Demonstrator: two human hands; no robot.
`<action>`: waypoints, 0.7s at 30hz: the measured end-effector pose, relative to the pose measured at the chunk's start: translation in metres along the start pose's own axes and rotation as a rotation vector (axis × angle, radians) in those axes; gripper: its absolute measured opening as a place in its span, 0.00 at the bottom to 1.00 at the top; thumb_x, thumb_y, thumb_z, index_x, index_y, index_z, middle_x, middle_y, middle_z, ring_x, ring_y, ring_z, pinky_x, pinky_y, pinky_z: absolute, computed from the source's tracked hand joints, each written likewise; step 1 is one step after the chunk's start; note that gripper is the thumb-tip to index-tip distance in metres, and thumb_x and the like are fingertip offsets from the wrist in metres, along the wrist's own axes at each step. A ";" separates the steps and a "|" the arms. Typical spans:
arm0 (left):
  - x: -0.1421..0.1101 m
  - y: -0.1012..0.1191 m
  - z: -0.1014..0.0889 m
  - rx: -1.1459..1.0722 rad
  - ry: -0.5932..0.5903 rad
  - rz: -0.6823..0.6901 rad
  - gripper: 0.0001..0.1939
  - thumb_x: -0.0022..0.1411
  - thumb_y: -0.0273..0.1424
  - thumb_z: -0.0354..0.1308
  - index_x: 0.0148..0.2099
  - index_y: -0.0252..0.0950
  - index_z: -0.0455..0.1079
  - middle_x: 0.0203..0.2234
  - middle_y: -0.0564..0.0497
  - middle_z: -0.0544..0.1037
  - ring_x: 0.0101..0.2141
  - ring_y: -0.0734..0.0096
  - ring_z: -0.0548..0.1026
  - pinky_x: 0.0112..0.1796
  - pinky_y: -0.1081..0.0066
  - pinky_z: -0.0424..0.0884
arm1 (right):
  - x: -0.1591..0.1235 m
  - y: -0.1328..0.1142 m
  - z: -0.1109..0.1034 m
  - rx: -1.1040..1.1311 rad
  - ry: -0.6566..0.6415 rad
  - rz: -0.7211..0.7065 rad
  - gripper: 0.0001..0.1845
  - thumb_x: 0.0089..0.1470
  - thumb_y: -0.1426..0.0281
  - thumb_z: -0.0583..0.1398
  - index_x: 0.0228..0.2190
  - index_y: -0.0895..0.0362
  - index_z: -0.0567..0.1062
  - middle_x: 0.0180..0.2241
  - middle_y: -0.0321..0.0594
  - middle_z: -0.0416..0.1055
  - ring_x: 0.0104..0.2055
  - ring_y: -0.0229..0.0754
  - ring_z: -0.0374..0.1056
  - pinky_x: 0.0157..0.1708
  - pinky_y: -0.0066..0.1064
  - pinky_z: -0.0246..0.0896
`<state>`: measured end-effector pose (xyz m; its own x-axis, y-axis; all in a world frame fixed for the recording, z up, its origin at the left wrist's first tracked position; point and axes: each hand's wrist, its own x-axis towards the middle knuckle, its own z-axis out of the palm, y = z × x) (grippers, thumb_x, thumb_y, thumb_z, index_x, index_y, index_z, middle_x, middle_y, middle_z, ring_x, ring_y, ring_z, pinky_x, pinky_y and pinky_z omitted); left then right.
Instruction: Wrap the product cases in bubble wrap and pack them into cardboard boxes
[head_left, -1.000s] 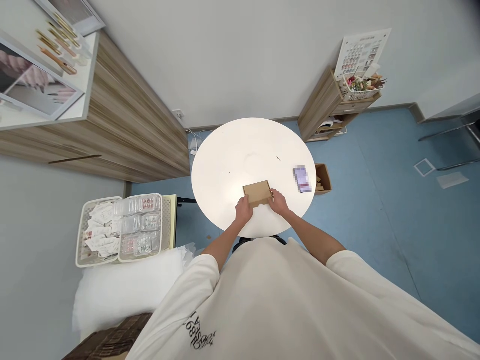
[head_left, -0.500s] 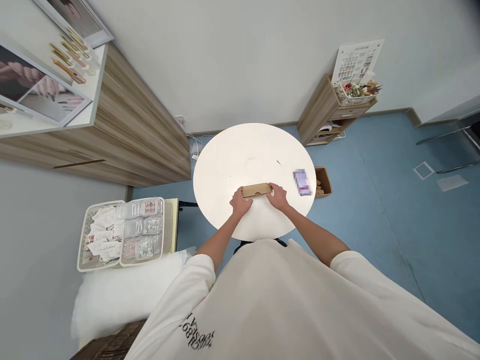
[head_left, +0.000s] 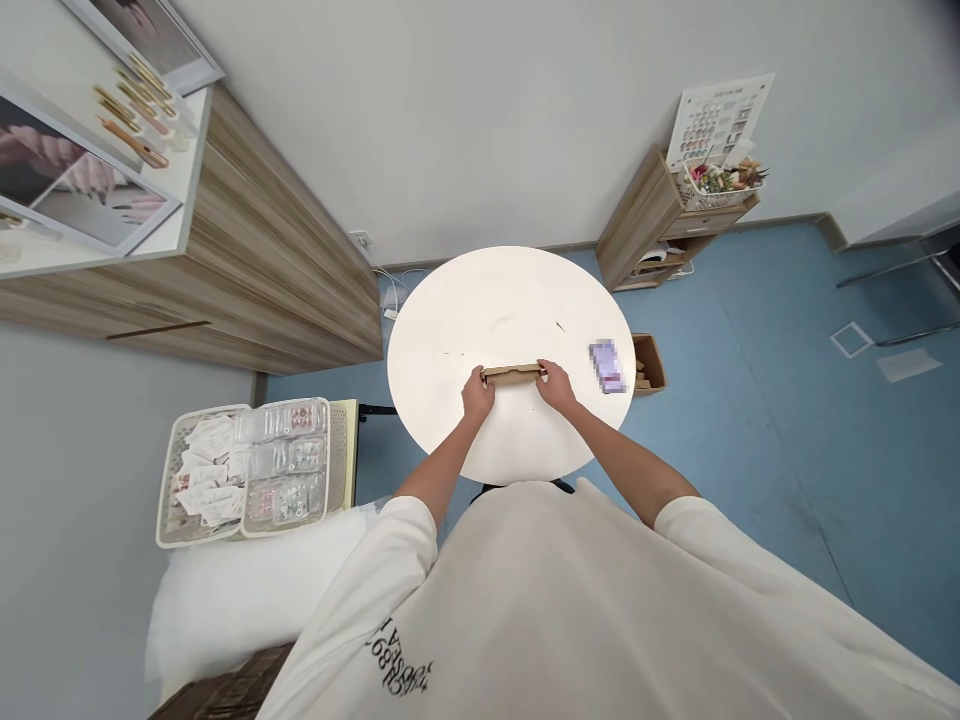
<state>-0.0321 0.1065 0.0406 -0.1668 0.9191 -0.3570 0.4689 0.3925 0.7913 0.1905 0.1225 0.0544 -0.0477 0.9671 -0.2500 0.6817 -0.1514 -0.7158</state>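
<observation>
A small brown cardboard box (head_left: pixel 513 376) is held between my two hands over the near half of a round white table (head_left: pixel 480 300). My left hand (head_left: pixel 478 396) grips its left end, and my right hand (head_left: pixel 555 386) grips the right end, thumbs on the near side. The box's notched edge faces up, with its near side turned toward me. To the right of my right hand lies a purple pixelated item (head_left: pixel 607 366), too blurred to name. Small dark marks or scraps dot the tabletop.
A brown carton (head_left: pixel 649 362) with pieces inside stands on the floor beyond the table's right edge. White baskets (head_left: pixel 244 530) of packets and clear cases are at the left. A wood-grain cabinet (head_left: pixel 292 230) flanks the left; a small shelf unit (head_left: pixel 637 215) stands at the back right.
My hands have tipped the cardboard box, so its notched edge now sits at the top and its broad face is less visible. Both hands still grip its ends.
</observation>
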 end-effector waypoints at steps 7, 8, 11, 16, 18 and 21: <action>0.014 0.001 -0.001 0.276 0.103 0.094 0.21 0.62 0.30 0.58 0.58 0.40 0.70 0.52 0.40 0.69 0.55 0.47 0.67 0.55 0.54 0.64 | 0.012 -0.001 -0.001 0.015 0.035 -0.022 0.24 0.57 0.73 0.54 0.55 0.53 0.72 0.51 0.46 0.70 0.49 0.47 0.69 0.57 0.43 0.63; 0.015 0.000 0.000 0.294 0.097 0.111 0.21 0.63 0.29 0.57 0.58 0.40 0.70 0.50 0.41 0.69 0.53 0.49 0.68 0.54 0.55 0.65 | 0.013 -0.001 0.000 0.012 0.041 -0.036 0.24 0.57 0.73 0.54 0.55 0.53 0.72 0.50 0.46 0.70 0.48 0.47 0.69 0.56 0.43 0.64; 0.017 -0.001 0.000 0.290 0.066 0.172 0.23 0.64 0.27 0.55 0.61 0.39 0.67 0.47 0.42 0.68 0.47 0.55 0.71 0.52 0.57 0.67 | 0.014 0.000 0.001 -0.004 0.054 -0.072 0.22 0.57 0.74 0.54 0.53 0.54 0.73 0.48 0.46 0.70 0.46 0.46 0.70 0.53 0.42 0.66; 0.019 0.000 -0.005 0.260 0.034 0.256 0.25 0.64 0.23 0.52 0.63 0.39 0.64 0.49 0.42 0.67 0.45 0.59 0.72 0.49 0.60 0.70 | 0.016 0.005 0.001 -0.052 0.039 -0.112 0.21 0.59 0.74 0.55 0.53 0.53 0.73 0.48 0.44 0.69 0.43 0.44 0.71 0.51 0.40 0.68; 0.020 0.000 -0.007 0.262 0.017 0.280 0.24 0.64 0.22 0.52 0.61 0.38 0.66 0.49 0.42 0.67 0.44 0.59 0.72 0.47 0.61 0.70 | 0.017 0.007 0.001 -0.083 0.029 -0.137 0.22 0.60 0.74 0.55 0.54 0.52 0.72 0.48 0.44 0.69 0.43 0.44 0.71 0.50 0.40 0.68; 0.022 -0.003 -0.011 0.266 0.000 0.324 0.23 0.64 0.22 0.52 0.60 0.39 0.68 0.49 0.43 0.68 0.44 0.60 0.73 0.48 0.61 0.71 | 0.016 0.011 0.001 -0.132 0.011 -0.174 0.23 0.62 0.73 0.53 0.57 0.52 0.71 0.49 0.45 0.69 0.45 0.46 0.71 0.50 0.40 0.67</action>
<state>-0.0466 0.1262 0.0361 0.0266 0.9935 -0.1108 0.7050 0.0600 0.7066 0.1968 0.1362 0.0417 -0.1655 0.9786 -0.1220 0.7535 0.0457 -0.6558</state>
